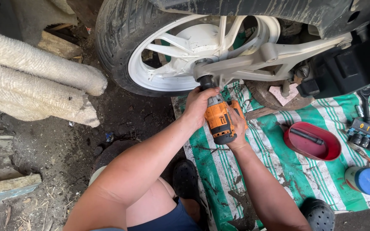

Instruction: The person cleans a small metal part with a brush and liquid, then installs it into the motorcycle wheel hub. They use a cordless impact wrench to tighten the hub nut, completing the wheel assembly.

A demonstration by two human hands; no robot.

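We see an orange and black cordless impact wrench, blocky and plastic-bodied, held nose-up against the axle at the hub of a white spoked wheel. Its dark socket end meets the axle where a pale grey metal swingarm ends. Our left hand wraps the front of the tool just behind the socket, its grip closed around the wrench's nose. Our right hand is closed on the handle behind the body, partly hidden by the tool.

The wheel carries a black rubber tyre, its tread dusted with dirt. Above and to the right hangs dark, mud-streaked bodywork.

Under the tool lies a green and white striped woven tarpaulin, creased and smeared with mud. On it sits a shallow red oval tray holding a dark rod. Right of the tray a rail of black sockets lies beside a wrench, and nearer us stands a round blue-lidded tin. A flat round stone rests under the swingarm.

To the left the ground is bare, damp earth with straw scraps, edged by weathered wooden planks. Thick, cream, ribbed fabric rolls lie at the upper left. Our black perforated rubber clogs show below, one on the earth's edge, one on the tarpaulin.
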